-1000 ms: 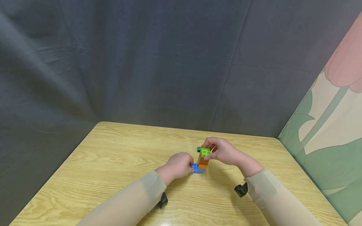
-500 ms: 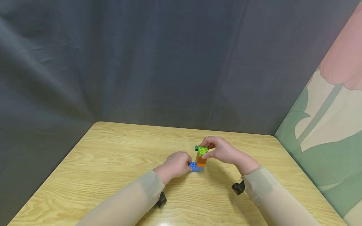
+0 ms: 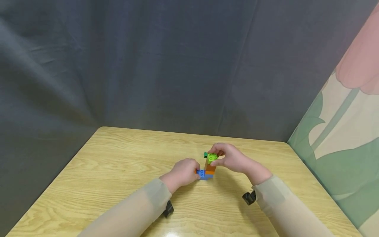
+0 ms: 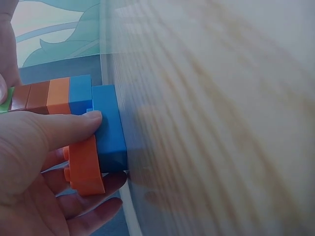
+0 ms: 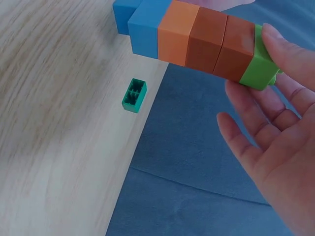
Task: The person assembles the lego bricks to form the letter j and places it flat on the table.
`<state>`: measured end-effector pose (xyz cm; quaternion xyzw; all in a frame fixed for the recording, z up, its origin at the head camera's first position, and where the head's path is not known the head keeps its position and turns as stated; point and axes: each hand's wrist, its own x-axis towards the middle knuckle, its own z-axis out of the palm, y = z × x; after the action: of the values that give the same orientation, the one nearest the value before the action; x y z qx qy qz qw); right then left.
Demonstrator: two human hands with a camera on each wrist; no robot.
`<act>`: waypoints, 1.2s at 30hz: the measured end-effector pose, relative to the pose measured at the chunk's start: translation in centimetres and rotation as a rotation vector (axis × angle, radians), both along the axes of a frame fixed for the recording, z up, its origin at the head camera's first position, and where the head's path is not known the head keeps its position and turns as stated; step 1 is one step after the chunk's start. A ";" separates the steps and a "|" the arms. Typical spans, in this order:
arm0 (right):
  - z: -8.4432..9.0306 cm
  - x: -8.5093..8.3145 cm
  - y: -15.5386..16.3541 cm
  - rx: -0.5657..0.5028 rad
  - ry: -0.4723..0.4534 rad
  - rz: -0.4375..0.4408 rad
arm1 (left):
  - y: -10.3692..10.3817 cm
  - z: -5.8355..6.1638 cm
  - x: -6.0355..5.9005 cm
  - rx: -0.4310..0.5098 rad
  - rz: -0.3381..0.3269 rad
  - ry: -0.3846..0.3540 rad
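Observation:
A tower of toy building bricks [image 3: 210,168] stands upright on the table. From the bottom it has blue, orange, two brown and a light green brick [image 5: 260,60] on top. Its foot joins a long blue brick [image 4: 110,129], which carries a separate orange brick [image 4: 86,166] at the other end. My left hand [image 3: 184,171] holds this base, thumb on the blue and fingers about the orange brick. My right hand [image 3: 235,159] pinches the light green brick between thumb and fingers. In the right wrist view a dark green brick [image 5: 134,95] lies loose, its hollow underside showing.
The wooden table [image 3: 133,154] has its far edge beyond the bricks, against a dark curtain [image 3: 171,65]. On the right is a panel with a painted flower [image 3: 346,131]. Black wrist cameras [image 3: 249,197] hang below both sleeves.
The head view has shifted slightly, so hands and bricks appear a little further left than a second ago. Both hands keep the same hold on the bricks.

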<state>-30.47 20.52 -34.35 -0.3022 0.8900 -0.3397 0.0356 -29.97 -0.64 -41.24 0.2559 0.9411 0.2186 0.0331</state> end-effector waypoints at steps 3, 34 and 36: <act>-0.2 0.2 0.0 -0.005 0.020 0.003 | -0.1 -0.2 0.0 0.007 0.001 -0.007; -0.8 -0.1 -0.5 -0.057 0.001 -0.008 | -2.1 -0.6 0.6 0.072 -0.089 0.019; -0.8 -0.2 -0.6 -0.060 -0.004 -0.016 | -2.1 -0.6 0.7 0.051 -0.110 0.061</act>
<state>-30.62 19.96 -35.13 -0.2956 0.8816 -0.3671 0.0254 -29.27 -2.76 -41.81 0.3144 0.9203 0.2326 0.0096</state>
